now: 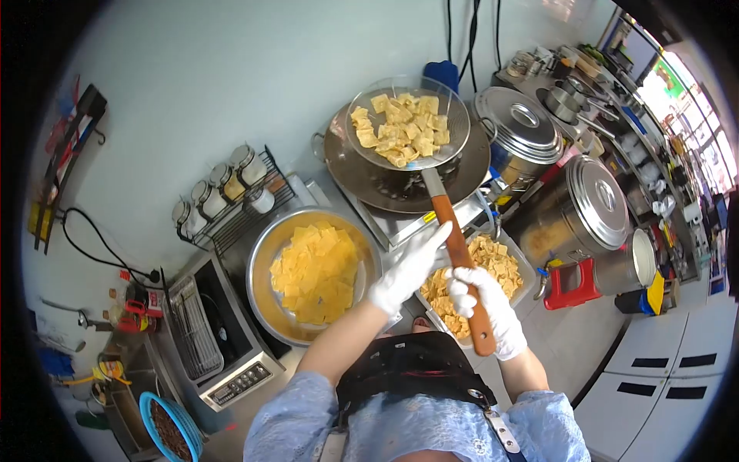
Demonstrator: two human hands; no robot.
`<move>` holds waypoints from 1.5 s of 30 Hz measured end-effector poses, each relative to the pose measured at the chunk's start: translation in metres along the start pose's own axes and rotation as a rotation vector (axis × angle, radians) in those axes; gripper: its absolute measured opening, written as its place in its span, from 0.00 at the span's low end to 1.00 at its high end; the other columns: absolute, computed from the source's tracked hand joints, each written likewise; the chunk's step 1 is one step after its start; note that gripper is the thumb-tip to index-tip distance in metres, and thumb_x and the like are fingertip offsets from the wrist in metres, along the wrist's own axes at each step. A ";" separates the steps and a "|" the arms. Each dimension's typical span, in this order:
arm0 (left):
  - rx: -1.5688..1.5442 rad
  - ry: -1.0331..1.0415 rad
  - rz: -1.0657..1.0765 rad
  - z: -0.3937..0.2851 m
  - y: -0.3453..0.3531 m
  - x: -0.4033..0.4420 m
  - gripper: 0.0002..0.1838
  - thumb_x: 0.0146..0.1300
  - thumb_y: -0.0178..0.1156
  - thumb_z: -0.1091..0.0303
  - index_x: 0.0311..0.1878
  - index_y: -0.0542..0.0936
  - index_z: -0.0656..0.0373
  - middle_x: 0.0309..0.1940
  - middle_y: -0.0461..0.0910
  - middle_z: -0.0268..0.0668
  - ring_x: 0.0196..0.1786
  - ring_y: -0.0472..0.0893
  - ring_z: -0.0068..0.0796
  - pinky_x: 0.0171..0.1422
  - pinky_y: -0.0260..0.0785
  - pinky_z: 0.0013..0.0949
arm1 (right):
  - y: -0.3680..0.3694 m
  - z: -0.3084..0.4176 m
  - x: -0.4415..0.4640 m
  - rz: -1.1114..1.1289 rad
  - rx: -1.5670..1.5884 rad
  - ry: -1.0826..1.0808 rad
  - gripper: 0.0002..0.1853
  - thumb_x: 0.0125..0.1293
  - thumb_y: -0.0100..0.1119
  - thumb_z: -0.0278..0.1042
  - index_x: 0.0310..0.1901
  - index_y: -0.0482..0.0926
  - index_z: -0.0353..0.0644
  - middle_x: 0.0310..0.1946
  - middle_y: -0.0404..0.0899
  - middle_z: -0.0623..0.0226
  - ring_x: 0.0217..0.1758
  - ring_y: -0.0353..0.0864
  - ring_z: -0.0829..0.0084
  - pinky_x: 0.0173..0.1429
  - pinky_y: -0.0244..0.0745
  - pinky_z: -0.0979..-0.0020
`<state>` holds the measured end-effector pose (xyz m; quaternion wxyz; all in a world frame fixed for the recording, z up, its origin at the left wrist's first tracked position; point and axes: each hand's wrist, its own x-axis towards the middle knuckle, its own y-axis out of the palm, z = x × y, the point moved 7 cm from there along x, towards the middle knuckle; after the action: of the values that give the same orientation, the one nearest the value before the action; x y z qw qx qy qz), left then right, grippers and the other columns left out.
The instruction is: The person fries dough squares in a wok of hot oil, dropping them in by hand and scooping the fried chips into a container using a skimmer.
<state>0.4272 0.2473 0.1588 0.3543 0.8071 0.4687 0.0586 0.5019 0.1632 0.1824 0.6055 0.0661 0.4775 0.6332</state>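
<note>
My right hand [489, 302], in a white glove, is wrapped round the lower wooden handle of a large wire skimmer [458, 246]. Higher up, my left hand [412, 268], also gloved, grips the same handle. The skimmer's mesh basket carries crinkled golden square pieces [416, 127] and is over a dark wok [346, 165]. Left of the wok, a wide steel bowl [258, 289] contains flat yellow squares [315, 269]. Below the handle, a clear plastic tub [527, 269] holds browner pieces of a similar kind [496, 262], partly hidden by my hands.
Two lidded steel pots [519, 123] [596, 204] stand right of the wok, near a red stool [572, 283]. A rack of jars [231, 185] lines the wall. An induction cooker [246, 385] and a blue basket [154, 427] are at lower left.
</note>
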 end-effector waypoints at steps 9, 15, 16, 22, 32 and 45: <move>0.139 -0.035 -0.148 0.035 0.012 0.076 0.08 0.64 0.59 0.66 0.35 0.74 0.61 0.22 0.75 0.32 0.22 0.76 0.25 0.27 0.70 0.29 | -0.030 0.012 0.012 -0.068 -0.096 -0.084 0.08 0.66 0.53 0.33 0.39 0.72 0.36 0.18 0.69 0.69 0.12 0.63 0.81 0.15 0.62 0.76; 0.274 0.030 -0.202 0.014 0.031 0.081 0.10 0.62 0.61 0.65 0.34 0.75 0.62 0.22 0.75 0.34 0.23 0.77 0.26 0.28 0.71 0.29 | -0.022 0.032 0.001 -0.060 -0.068 -0.078 0.08 0.66 0.52 0.33 0.39 0.72 0.36 0.19 0.69 0.70 0.12 0.63 0.81 0.15 0.61 0.77; 0.264 0.050 -0.177 0.010 0.039 0.079 0.10 0.62 0.61 0.64 0.34 0.75 0.62 0.22 0.75 0.34 0.23 0.77 0.25 0.27 0.70 0.29 | -0.022 0.034 -0.003 -0.080 -0.092 -0.090 0.08 0.66 0.52 0.33 0.39 0.72 0.36 0.19 0.68 0.70 0.12 0.63 0.81 0.15 0.61 0.76; 0.025 0.017 -0.086 0.021 0.060 0.089 0.09 0.63 0.60 0.65 0.34 0.74 0.60 0.21 0.77 0.34 0.23 0.78 0.27 0.28 0.71 0.31 | -0.034 0.048 -0.005 -0.192 -0.286 -0.150 0.06 0.65 0.52 0.31 0.38 0.70 0.37 0.18 0.69 0.69 0.12 0.64 0.79 0.15 0.63 0.74; -0.189 -0.109 0.021 0.081 0.069 0.114 0.11 0.61 0.62 0.61 0.29 0.76 0.58 0.21 0.78 0.33 0.22 0.78 0.27 0.30 0.72 0.32 | -0.069 0.059 -0.017 -0.412 -0.474 -0.097 0.07 0.65 0.52 0.29 0.40 0.67 0.37 0.19 0.70 0.67 0.13 0.68 0.75 0.15 0.67 0.72; -0.186 -0.065 -0.220 0.086 0.033 0.060 0.11 0.63 0.61 0.62 0.35 0.77 0.60 0.26 0.78 0.34 0.25 0.79 0.26 0.31 0.74 0.29 | -0.042 0.037 -0.039 -0.279 -0.322 0.157 0.08 0.65 0.53 0.32 0.40 0.72 0.35 0.19 0.69 0.69 0.12 0.63 0.79 0.15 0.62 0.76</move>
<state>0.5209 0.2407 0.1014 0.4467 0.7159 0.5354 0.0363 0.5666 0.1423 0.1928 0.6511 -0.1476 0.4205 0.6144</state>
